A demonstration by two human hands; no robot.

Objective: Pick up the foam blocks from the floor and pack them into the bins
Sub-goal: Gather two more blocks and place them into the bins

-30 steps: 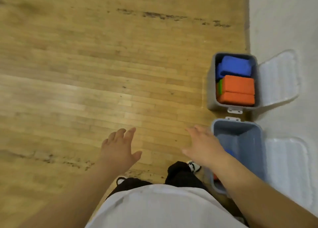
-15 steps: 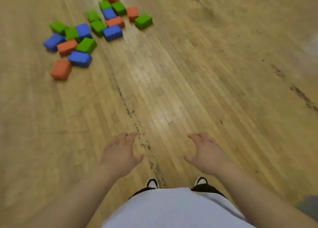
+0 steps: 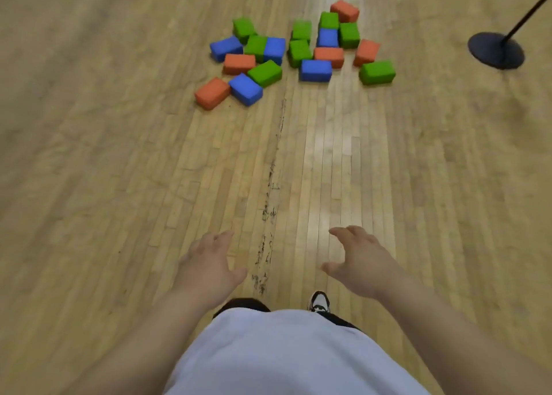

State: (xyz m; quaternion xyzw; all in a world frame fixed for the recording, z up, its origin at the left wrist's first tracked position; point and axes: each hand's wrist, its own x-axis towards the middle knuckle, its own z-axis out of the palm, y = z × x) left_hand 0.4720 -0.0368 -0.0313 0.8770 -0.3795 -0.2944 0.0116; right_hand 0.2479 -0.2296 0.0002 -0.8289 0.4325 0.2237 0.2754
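Nearest me, the left hand (image 3: 206, 267) and right hand (image 3: 360, 263) hang out front, fingers spread, both holding nothing; between them a dark scuff line (image 3: 270, 203) runs up the wooden floor (image 3: 119, 170); well beyond lie the foam blocks (image 3: 295, 53), scattered in 2 loose clusters; far right, a black stand base (image 3: 495, 50).

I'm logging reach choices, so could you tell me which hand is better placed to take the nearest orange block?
Probably the left hand: the nearest orange block lies almost straight ahead of it, left of the right hand. Both are open, empty and well short.
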